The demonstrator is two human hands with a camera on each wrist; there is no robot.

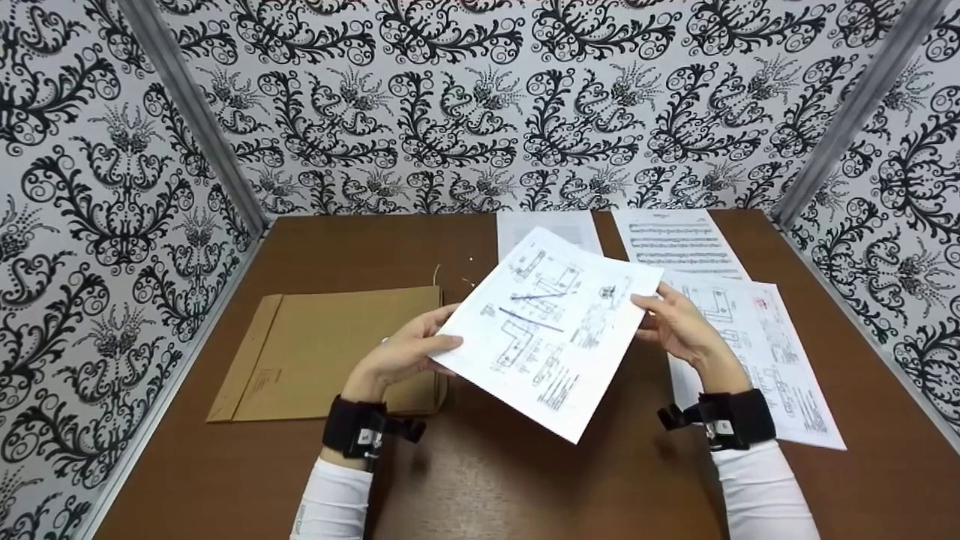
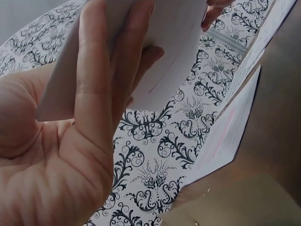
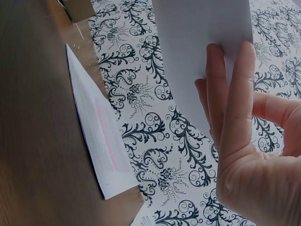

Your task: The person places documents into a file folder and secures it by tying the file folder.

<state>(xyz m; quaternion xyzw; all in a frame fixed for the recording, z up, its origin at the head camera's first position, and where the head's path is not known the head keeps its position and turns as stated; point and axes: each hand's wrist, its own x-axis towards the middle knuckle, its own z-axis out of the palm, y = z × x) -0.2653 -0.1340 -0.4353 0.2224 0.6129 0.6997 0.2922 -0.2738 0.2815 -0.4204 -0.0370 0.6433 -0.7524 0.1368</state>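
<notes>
A printed sheet with technical drawings and blue pen strokes is held tilted above the table, its near corner pointing down towards me. My left hand pinches its left corner, thumb on the printed face and fingers behind. At the upper right corner, my right hand grips the sheet between thumb and fingers. Seen from the right wrist, the fingers lie against the sheet's blank back. The left wrist view shows fingers spread behind the paper.
Left on the brown table lies a brown envelope with a string. Behind the held sheet is a text page. Sheet music lies at the back right, partly under another drawing sheet. Patterned walls enclose the table.
</notes>
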